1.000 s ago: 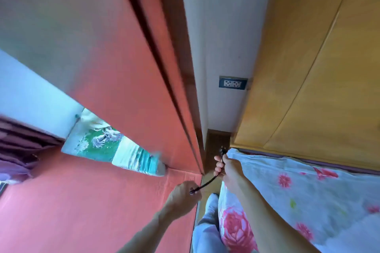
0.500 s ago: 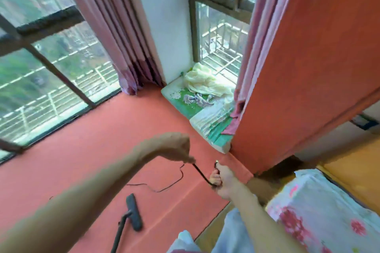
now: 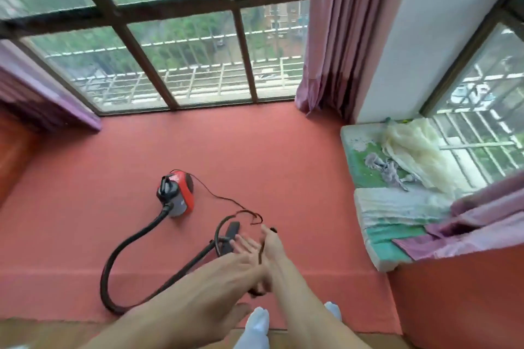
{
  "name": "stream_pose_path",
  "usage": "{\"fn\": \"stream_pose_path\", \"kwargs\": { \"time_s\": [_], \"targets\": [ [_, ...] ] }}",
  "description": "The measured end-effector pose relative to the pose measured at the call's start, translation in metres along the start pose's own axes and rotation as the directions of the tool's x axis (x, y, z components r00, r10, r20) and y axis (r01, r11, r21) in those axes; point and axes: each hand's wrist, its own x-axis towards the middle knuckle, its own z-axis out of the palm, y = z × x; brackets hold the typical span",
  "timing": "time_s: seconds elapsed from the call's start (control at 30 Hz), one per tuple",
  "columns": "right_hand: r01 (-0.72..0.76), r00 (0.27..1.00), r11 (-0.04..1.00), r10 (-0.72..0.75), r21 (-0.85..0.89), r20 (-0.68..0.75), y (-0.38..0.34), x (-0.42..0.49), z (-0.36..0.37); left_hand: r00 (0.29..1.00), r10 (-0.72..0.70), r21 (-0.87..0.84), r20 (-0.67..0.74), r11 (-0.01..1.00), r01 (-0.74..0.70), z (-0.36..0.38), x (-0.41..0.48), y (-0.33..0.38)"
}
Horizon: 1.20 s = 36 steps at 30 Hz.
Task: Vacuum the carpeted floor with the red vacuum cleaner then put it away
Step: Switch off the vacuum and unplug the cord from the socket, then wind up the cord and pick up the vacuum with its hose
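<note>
The red vacuum cleaner (image 3: 178, 195) stands on the red carpet (image 3: 255, 150) in front of the window. Its black hose (image 3: 124, 246) loops toward me and ends at the dark floor head (image 3: 231, 235). A thin power cord (image 3: 226, 199) runs from the vacuum's back to my hands and coils near them. My right hand (image 3: 272, 246) pinches the cord's black end at its fingertips. My left hand (image 3: 244, 256) lies against it, over the floor head, with fingers stretched straight. A loop of cord hangs below my wrists.
A green and white cushion (image 3: 397, 207) with crumpled cloths lies at the right under a side window. Pink curtains (image 3: 326, 37) hang at the corner, and another (image 3: 42, 93) at the left. My white-socked feet (image 3: 256, 323) stand at the carpet's near edge.
My view swung from the wall socket and wardrobe round to the window and the vacuum. My hands came together, and the left hand's fingers straightened from a grip on the cord.
</note>
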Motion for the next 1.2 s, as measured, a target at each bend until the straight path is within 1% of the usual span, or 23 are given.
{"fn": "stream_pose_path", "kwargs": {
  "time_s": [0.03,0.1,0.17,0.2,0.3,0.33,0.4,0.43,0.5,0.57,0.63,0.7,0.77,0.8,0.83,0.87,0.9,0.93,1.0,1.03,1.1,1.17,1.2],
  "targets": [
    [-0.006,1.000,1.000,0.006,0.008,0.013,0.000,0.008,0.003,0.998,-0.067,-0.038,-0.019,0.997,0.066,0.004,-0.006,0.001],
    [-0.039,0.997,0.997,0.042,-0.063,0.061,-0.002,0.015,0.014,0.981,-0.186,-0.123,-0.052,0.976,0.179,0.012,-0.015,0.002],
    [-0.072,0.994,0.986,0.083,-0.150,0.068,0.003,0.022,0.017,0.965,-0.245,-0.116,-0.096,0.965,0.234,0.025,-0.022,0.007],
    [-0.102,0.991,0.978,0.116,-0.181,0.070,0.006,0.024,0.020,0.961,-0.252,-0.071,-0.115,0.967,0.245,0.033,-0.025,0.010],
    [-0.128,0.987,0.959,0.148,-0.254,0.060,0.025,0.025,0.030,0.972,-0.156,0.145,-0.177,0.972,0.183,0.058,-0.029,0.016],
    [-0.121,0.989,0.959,0.138,-0.257,0.050,0.031,0.027,0.033,0.962,-0.171,0.179,-0.213,0.961,0.210,0.063,-0.033,0.016],
    [-0.045,0.999,0.952,0.048,-0.303,0.003,0.033,0.033,0.038,0.916,-0.194,0.137,-0.350,0.957,0.255,0.065,-0.049,0.015],
    [0.000,1.000,0.933,-0.007,-0.359,-0.019,0.032,0.035,0.043,0.868,-0.261,0.027,-0.423,0.954,0.300,0.063,-0.060,0.013],
    [0.080,0.993,0.900,-0.109,-0.429,-0.044,0.024,0.037,0.057,0.728,-0.445,-0.281,-0.521,0.895,0.346,0.060,-0.082,0.002],
    [0.176,0.976,0.850,-0.218,-0.496,-0.028,0.013,0.031,0.075,0.537,-0.638,-0.546,-0.553,0.764,0.344,0.061,-0.098,-0.015],
    [0.275,0.952,0.792,-0.304,-0.545,0.039,0.003,0.017,0.094,0.300,-0.791,-0.734,-0.534,0.609,0.300,0.057,-0.104,-0.041],
    [0.372,0.923,0.751,-0.358,-0.545,0.137,-0.004,-0.005,0.112,0.114,-0.870,-0.850,-0.480,0.493,0.184,0.051,-0.103,-0.079],
    [0.479,0.877,0.706,-0.406,-0.522,0.256,-0.005,-0.032,0.130,-0.038,-0.924,-0.925,-0.380,0.380,0.018,0.045,-0.091,-0.122],
    [0.518,0.855,0.692,-0.413,-0.502,0.313,-0.004,-0.044,0.138,-0.082,-0.951,-0.946,-0.299,0.307,-0.103,0.042,-0.081,-0.145],
    [0.541,0.839,0.693,-0.405,-0.477,0.362,-0.002,-0.056,0.147,-0.088,-0.976,-0.947,-0.200,0.215,-0.239,0.038,-0.068,-0.164],
    [0.550,0.829,0.700,-0.392,-0.456,0.398,0.000,-0.066,0.153,-0.052,-0.995,-0.926,-0.088,0.101,-0.363,0.034,-0.051,-0.181],
    [0.554,0.823,0.705,-0.385,-0.443,0.417,0.003,-0.073,0.158,0.027,-0.999,-0.889,0.024,-0.034,-0.456,0.032,-0.033,-0.195],
    [0.555,0.821,0.709,-0.385,-0.434,0.421,0.004,-0.078,0.162,0.136,-0.983,-0.831,0.123,-0.177,-0.528,0.030,-0.013,-0.205],
    [0.557,0.822,0.720,-0.409,-0.414,0.396,0.003,-0.083,0.167,0.369,-0.897,-0.691,0.245,-0.428,-0.583,0.025,0.027,-0.220],
    [0.561,0.821,0.724,-0.423,-0.402,0.383,0.001,-0.084,0.169,0.474,-0.837,-0.627,0.273,-0.528,-0.573,0.021,0.045,-0.225],
    [0.585,0.805,0.721,-0.461,-0.372,0.373,-0.008,-0.087,0.172,0.644,-0.709,-0.514,0.287,-0.681,-0.521,0.010,0.083,-0.235],
    [0.627,0.776,0.691,-0.510,-0.360,0.371,-0.020,-0.091,0.175,0.767,-0.585,-0.368,0.265,-0.796,-0.481,-0.006,0.117,-0.235],
    [0.647,0.761,0.673,-0.537,-0.359,0.365,-0.028,-0.093,0.175,0.802,-0.544,-0.298,0.247,-0.830,-0.471,-0.014,0.132,-0.231]
  ]
}}
